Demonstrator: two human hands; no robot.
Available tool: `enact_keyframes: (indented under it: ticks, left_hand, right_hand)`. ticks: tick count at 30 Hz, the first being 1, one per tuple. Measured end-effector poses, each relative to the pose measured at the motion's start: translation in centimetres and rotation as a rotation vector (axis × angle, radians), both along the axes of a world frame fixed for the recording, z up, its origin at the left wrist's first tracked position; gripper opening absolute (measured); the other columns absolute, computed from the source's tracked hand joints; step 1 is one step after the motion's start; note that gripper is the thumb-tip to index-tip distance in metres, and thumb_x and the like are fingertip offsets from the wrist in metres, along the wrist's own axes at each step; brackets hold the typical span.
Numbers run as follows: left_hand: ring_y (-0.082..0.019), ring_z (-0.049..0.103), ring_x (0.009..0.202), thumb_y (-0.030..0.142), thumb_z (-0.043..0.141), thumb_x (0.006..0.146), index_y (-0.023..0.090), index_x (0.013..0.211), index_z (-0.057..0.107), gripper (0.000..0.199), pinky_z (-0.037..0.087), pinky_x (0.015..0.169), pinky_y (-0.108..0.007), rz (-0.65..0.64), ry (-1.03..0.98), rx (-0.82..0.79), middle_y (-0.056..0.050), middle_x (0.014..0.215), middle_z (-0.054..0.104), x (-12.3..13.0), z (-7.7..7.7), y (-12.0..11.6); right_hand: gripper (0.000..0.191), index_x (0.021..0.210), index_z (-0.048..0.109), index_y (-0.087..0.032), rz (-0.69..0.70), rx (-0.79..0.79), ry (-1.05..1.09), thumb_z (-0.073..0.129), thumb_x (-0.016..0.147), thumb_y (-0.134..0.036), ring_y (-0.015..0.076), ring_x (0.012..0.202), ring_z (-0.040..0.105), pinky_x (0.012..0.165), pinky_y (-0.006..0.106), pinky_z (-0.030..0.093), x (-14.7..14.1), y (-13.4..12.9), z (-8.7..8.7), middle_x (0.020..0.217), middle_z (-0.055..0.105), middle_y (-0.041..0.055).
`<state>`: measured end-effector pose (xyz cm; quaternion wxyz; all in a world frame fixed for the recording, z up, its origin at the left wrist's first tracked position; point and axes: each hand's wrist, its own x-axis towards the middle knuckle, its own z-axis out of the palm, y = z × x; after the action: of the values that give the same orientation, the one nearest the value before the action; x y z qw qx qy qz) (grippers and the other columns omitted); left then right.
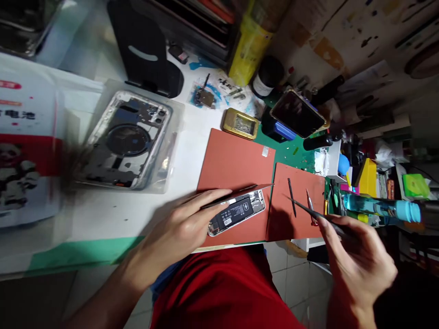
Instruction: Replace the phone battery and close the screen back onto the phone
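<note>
My left hand (185, 226) is closed on the edge of a thin dark phone screen (245, 188), which stands tilted up along the far side of an opened phone (240, 211). The phone's black battery and inner parts show; it lies on a reddish-brown mat (236, 160). In my right hand (360, 256) are dark pointed tweezers (305, 208), their tip over the smaller mat (298, 180), to the right of the phone. Beneath them on that mat lie a thin black stick tool (291, 197) and a slim red-ended screwdriver (310, 208).
A larger phone housing (126, 139) lies in a clear tray at left, beside a white-and-red bag (27, 146). Behind the mat are a small gold tin (240, 123), a propped phone (297, 113) and a yellow cylinder (248, 50). A blue-capped bottle (380, 206) is at right.
</note>
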<state>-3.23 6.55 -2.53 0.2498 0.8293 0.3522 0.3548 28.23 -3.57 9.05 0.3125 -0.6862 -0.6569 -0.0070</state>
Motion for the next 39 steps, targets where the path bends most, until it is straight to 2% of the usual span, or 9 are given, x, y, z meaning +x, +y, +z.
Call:
enact_keyframes:
  ticks: [3,6,8,10,13,17,21,29,39]
  left_hand:
    - [-0.019,0.079,0.123,-0.009,0.044,0.093,0.020,0.130,0.077,0.058,0.064,0.111,-0.033,-0.012,0.034,0.002,-0.006,0.142,0.078,-0.1,-0.2,0.0]
    - [-0.018,0.078,0.126,-0.010,0.045,0.092,0.021,0.133,0.076,0.060,0.061,0.116,-0.031,-0.023,0.054,0.011,-0.005,0.144,0.077,-0.1,-0.1,0.0]
    - [-0.018,0.077,0.128,-0.010,0.044,0.091,0.021,0.134,0.076,0.061,0.059,0.119,-0.030,-0.034,0.069,0.010,-0.004,0.145,0.077,-0.2,0.0,-0.1]
    - [-0.017,0.076,0.130,-0.010,0.044,0.091,0.023,0.136,0.075,0.064,0.058,0.120,-0.029,-0.048,0.087,0.000,-0.003,0.146,0.076,-0.3,0.0,-0.2]
    - [-0.017,0.075,0.132,-0.010,0.043,0.091,0.025,0.142,0.072,0.068,0.057,0.121,-0.029,-0.067,0.099,-0.010,-0.002,0.148,0.075,-0.5,-0.2,-0.4]
    - [-0.018,0.074,0.135,-0.010,0.043,0.092,0.028,0.150,0.067,0.073,0.058,0.121,-0.031,-0.090,0.088,-0.019,-0.001,0.152,0.073,-0.6,-0.2,-0.6]
    - [-0.019,0.072,0.138,-0.011,0.044,0.093,0.029,0.155,0.063,0.076,0.059,0.121,-0.033,-0.097,0.060,-0.005,-0.004,0.153,0.072,-0.5,-0.1,-0.9]
    - [-0.022,0.072,0.138,-0.012,0.044,0.094,0.026,0.163,0.056,0.080,0.060,0.120,-0.035,-0.067,0.086,0.057,-0.007,0.153,0.072,0.0,-0.1,-1.1]
    - [-0.019,0.071,0.138,-0.009,0.046,0.096,0.018,0.143,0.071,0.060,0.051,0.127,-0.031,-0.040,0.159,0.079,-0.010,0.155,0.070,-0.3,-0.5,-1.4]
  right_hand:
    - [0.013,0.101,0.071,-0.019,-0.184,0.046,0.000,0.083,0.098,-0.022,0.0182,0.076,0.077,0.065,0.029,0.063,0.5,-0.4,-5.0,0.094,0.079,0.0057]
    - [0.013,0.098,0.069,-0.020,-0.111,0.129,-0.259,0.081,0.098,-0.017,0.0184,0.077,0.077,0.069,0.028,0.061,0.0,0.4,-9.1,0.092,0.080,0.0064]
    - [0.012,0.100,0.069,-0.019,-0.078,0.139,-0.342,0.080,0.098,-0.014,0.0193,0.078,0.076,0.071,0.029,0.061,-0.4,0.9,-10.4,0.093,0.080,0.0082]
    - [0.011,0.103,0.070,-0.018,-0.073,0.116,-0.334,0.079,0.098,-0.014,0.0206,0.080,0.075,0.074,0.032,0.061,-0.8,1.4,-10.5,0.094,0.080,0.0096]
    - [0.017,0.118,0.072,-0.018,0.001,0.084,-0.236,0.076,0.101,-0.016,0.0227,0.089,0.077,0.082,0.036,0.063,-1.4,2.9,-9.1,0.101,0.081,0.0111]
    - [0.032,0.140,0.067,-0.020,0.356,-0.015,0.097,0.067,0.108,-0.018,0.0240,0.109,0.080,0.095,0.042,0.067,-2.0,6.5,-7.7,0.119,0.082,0.0128]
    - [0.032,0.136,0.071,-0.022,0.572,-0.001,0.226,0.059,0.109,-0.009,0.0220,0.104,0.082,0.091,0.042,0.069,-2.0,8.6,-8.3,0.115,0.084,0.0111]
    - [0.041,0.135,0.074,-0.019,0.618,0.041,0.270,0.057,0.103,0.000,0.0249,0.107,0.083,0.089,0.043,0.071,-1.8,8.2,-8.5,0.114,0.084,0.0151]
    - [0.036,0.132,0.075,-0.020,0.596,0.028,0.288,0.061,0.104,-0.003,0.0233,0.105,0.083,0.089,0.042,0.072,-2.1,9.3,-8.4,0.113,0.085,0.0132]
